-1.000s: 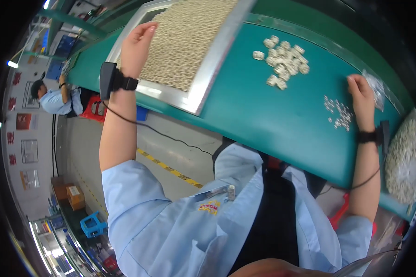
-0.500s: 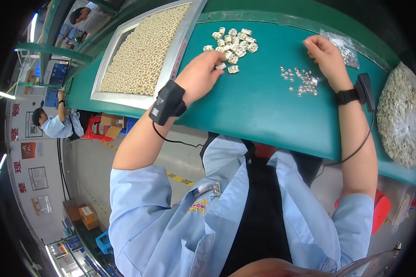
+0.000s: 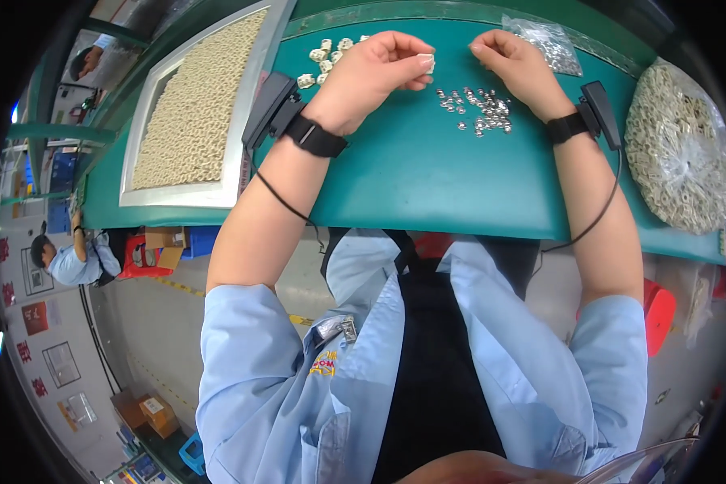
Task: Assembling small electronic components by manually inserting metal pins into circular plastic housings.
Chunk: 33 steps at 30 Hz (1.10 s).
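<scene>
Pinched between the thumb and fingers of my left hand [image 3: 379,74] is a small cream-white plastic piece [image 3: 427,64], raised above the green table. More cream plastic pieces [image 3: 326,66] lie loose to the left, partly covered by that hand. My right hand [image 3: 521,64] is level with it a little to the right, thumb and forefinger closed together. Whatever sits in its fingertips is too small to make out. Below and between the two hands, a scatter of small shiny metal pieces [image 3: 492,113] lies on the table.
A metal-framed tray [image 3: 240,173] filled with rows of cream pieces stands at the left. A clear bag of metal parts [image 3: 552,50] lies behind my right hand. One large clear bag of cream parts [image 3: 678,153] rests at the right. Cables hang from both wrist devices.
My left hand has picked up a cream plastic piece from the loose pile and moved right with it, toward my right hand. The whole view has shifted somewhat.
</scene>
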{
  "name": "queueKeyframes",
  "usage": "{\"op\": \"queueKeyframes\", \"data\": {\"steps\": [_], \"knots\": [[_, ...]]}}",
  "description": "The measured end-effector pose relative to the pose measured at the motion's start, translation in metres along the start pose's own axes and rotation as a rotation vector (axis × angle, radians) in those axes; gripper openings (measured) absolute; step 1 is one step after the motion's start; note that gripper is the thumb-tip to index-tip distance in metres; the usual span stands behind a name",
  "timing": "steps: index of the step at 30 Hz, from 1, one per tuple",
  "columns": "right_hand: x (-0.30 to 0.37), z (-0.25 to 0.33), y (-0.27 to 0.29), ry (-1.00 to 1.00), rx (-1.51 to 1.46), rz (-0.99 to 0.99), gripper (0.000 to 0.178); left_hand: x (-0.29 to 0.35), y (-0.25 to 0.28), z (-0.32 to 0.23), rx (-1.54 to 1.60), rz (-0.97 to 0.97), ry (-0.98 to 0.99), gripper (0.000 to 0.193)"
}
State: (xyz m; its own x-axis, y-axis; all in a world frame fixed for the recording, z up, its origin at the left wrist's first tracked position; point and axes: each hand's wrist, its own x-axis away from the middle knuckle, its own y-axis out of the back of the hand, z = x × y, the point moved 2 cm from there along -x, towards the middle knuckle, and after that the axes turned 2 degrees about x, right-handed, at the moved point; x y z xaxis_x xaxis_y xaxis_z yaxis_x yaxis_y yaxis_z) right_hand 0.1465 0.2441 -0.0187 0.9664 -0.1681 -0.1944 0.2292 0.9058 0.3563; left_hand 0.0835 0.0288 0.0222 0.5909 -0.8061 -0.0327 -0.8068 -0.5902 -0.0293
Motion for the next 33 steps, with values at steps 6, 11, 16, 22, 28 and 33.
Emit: {"op": "queueKeyframes", "data": {"steps": [6,11,16,22,28,33], "knots": [[0.006,0.011,-0.002,-0.007,0.163,0.011,0.018,-0.029,0.002,0.027,0.08,-0.075,0.019,0.023],[0.01,0.018,0.001,-0.011,0.217,0.056,0.018,-0.028,0.023,0.024,0.108,-0.206,-0.081,0.02],[0.014,0.025,-0.003,0.032,0.229,0.117,0.016,-0.028,0.03,0.026,0.07,-0.272,-0.157,0.022],[0.023,0.038,-0.006,0.034,0.312,0.224,0.013,-0.023,-0.002,0.019,0.316,0.065,-0.427,0.02],[0.028,0.05,-0.002,0.027,0.474,0.301,0.015,-0.014,-0.011,0.02,0.257,-0.064,0.086,0.019],[0.028,0.057,-0.006,0.254,0.595,0.35,0.013,-0.013,-0.009,0.025,0.38,-0.031,0.123,0.017]]}}
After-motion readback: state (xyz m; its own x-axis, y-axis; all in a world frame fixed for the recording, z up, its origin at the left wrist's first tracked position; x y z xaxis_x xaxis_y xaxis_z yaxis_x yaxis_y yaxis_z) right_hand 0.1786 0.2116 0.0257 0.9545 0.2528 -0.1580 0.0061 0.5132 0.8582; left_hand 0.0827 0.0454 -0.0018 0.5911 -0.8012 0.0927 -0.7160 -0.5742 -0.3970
